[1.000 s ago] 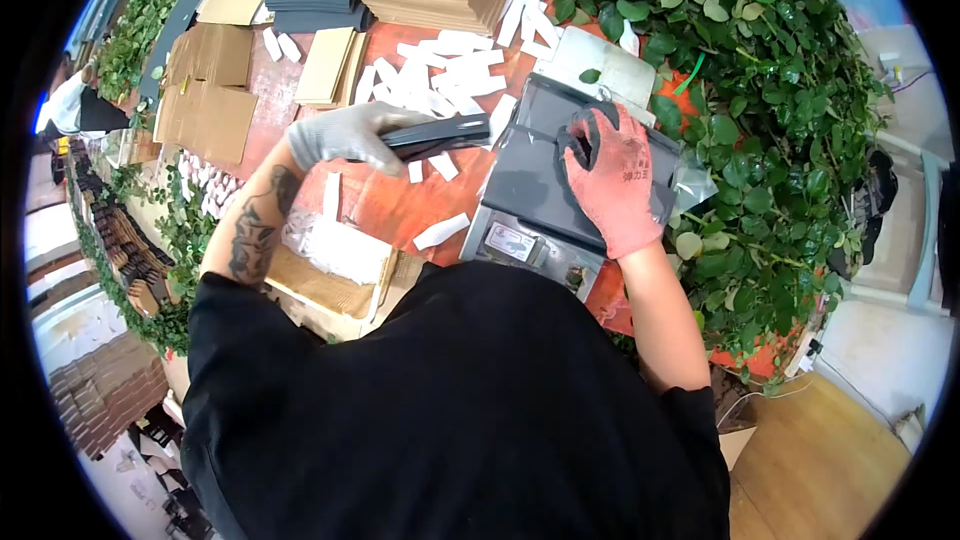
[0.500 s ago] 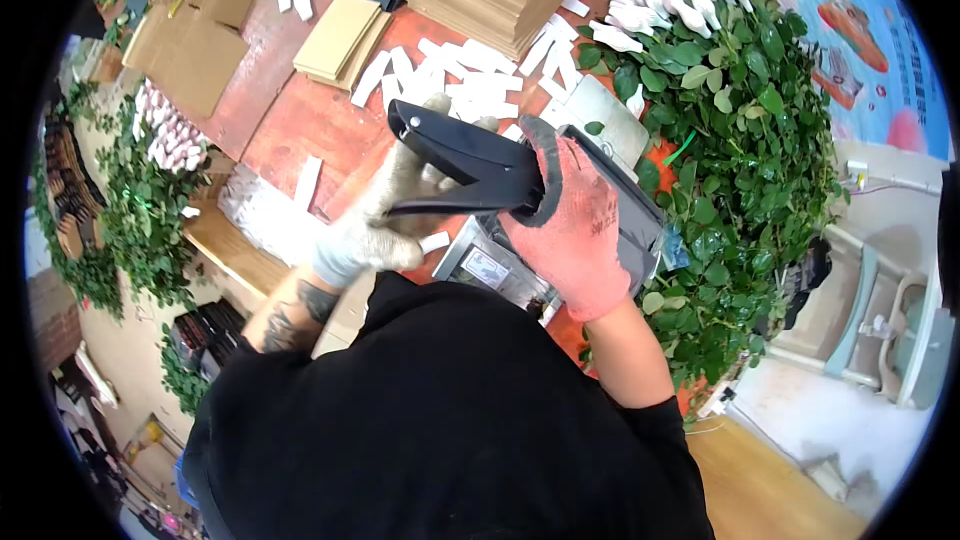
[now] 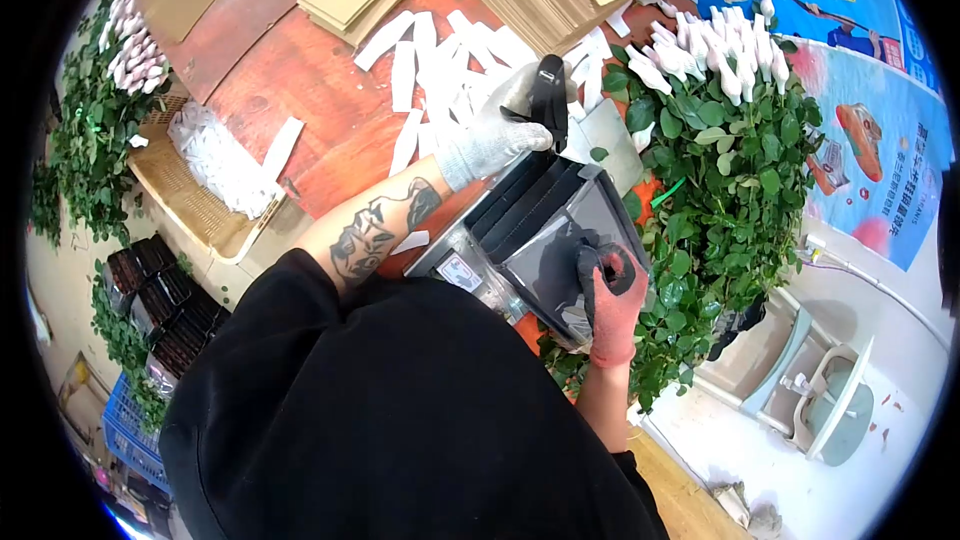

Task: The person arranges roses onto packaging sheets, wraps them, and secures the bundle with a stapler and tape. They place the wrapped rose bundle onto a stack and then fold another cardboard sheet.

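Right hand (image 3: 614, 308) moved from black piece (image 3: 550, 100) to dark sheets (image 3: 545, 255), grip's hold unclear; left hand (image 3: 495, 132) grasping black piece.

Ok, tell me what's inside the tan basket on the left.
The tan basket holds a loose heap of crumpled white material. The heap covers whatever lies beneath it, so the basket's floor there cannot be seen.
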The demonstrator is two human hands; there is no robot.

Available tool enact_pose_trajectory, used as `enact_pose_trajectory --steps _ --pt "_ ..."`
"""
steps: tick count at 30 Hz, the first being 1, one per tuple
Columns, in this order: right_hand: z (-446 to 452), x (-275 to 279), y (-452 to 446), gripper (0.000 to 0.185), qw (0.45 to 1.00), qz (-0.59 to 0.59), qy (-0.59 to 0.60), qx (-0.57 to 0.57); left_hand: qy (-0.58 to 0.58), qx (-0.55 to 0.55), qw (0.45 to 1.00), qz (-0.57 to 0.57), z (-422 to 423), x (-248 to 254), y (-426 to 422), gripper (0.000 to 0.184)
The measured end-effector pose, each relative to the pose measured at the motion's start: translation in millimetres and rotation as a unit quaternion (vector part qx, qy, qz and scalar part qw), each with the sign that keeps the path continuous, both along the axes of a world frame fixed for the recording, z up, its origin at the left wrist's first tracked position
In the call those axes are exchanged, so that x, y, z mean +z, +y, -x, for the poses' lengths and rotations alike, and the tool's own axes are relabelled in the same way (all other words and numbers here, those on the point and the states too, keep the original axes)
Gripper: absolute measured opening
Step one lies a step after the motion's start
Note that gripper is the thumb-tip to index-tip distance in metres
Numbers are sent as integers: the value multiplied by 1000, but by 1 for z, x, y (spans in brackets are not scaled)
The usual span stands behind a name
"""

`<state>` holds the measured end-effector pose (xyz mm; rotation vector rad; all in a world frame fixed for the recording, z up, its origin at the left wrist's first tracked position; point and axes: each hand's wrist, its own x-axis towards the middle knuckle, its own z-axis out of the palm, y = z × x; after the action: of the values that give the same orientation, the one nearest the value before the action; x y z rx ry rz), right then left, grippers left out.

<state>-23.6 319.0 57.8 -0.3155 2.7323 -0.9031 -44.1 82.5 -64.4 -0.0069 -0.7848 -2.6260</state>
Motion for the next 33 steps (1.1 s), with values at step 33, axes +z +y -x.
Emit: enact_pose_trajectory --steps 33 --pt "12 -31 -6 34 986 -19 163 7 8 0 999 -37 -130 39 13 83"
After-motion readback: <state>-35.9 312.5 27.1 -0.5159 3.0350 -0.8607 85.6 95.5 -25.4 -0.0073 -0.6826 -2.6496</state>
